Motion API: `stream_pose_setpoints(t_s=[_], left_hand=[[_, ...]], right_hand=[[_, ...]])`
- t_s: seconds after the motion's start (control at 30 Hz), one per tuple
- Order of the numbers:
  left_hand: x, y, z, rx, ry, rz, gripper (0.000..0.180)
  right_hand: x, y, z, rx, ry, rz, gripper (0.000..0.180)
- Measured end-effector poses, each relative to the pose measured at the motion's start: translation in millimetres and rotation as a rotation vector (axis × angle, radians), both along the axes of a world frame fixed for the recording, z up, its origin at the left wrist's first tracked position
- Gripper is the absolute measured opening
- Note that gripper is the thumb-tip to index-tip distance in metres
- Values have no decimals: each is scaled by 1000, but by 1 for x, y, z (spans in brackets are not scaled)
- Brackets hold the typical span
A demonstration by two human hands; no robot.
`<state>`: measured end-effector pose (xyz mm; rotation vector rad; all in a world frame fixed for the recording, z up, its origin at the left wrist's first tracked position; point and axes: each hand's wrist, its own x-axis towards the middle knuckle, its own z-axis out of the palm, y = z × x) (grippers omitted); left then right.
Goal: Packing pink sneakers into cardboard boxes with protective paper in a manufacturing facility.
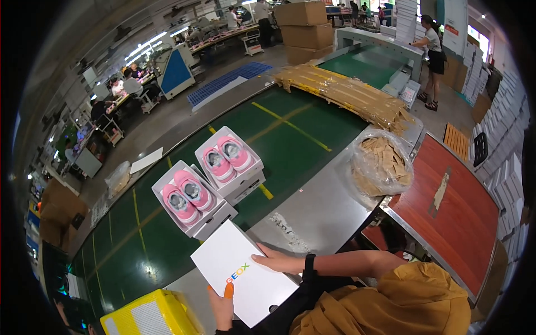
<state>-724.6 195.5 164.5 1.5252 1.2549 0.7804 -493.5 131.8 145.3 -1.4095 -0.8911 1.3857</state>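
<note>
My left hand (pixel 222 306) grips the near edge of a white shoe-box lid (pixel 243 271), thumb on top. My right hand (pixel 274 261) lies flat on the lid's right side. The lid is held over the metal edge of a green conveyor belt (pixel 290 134). Just beyond it on the belt stand two open white shoe boxes, each with a pair of pink children's shoes: the nearer box (pixel 192 198) and the farther box (pixel 230 162).
A clear bag of brown paper pieces (pixel 382 162) sits on the metal ledge to the right. Flattened taped cardboard (pixel 346 95) lies across the belt's far end. A yellow crate (pixel 149 314) is at lower left. A red table (pixel 452 206) stands right. Other people work at distant benches.
</note>
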Motion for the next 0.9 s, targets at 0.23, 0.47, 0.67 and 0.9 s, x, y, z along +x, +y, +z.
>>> stream_pose_setpoints(t_s=[0.23,0.47,0.67,0.9], left_hand=[[3,-48,36,-853,-567,72,43],[17,-19,38,-626,-482,-464,75],[28,44,20,377,290,-345,61],[82,156,38,981,705,-331,60]], right_hand=[[3,-60,-33,5,452,-73,77],[88,-127,51,-290,807,-223,53],[203,-158,87,282,36,-748,58],[377,-65,133,523,203,-1074,53]])
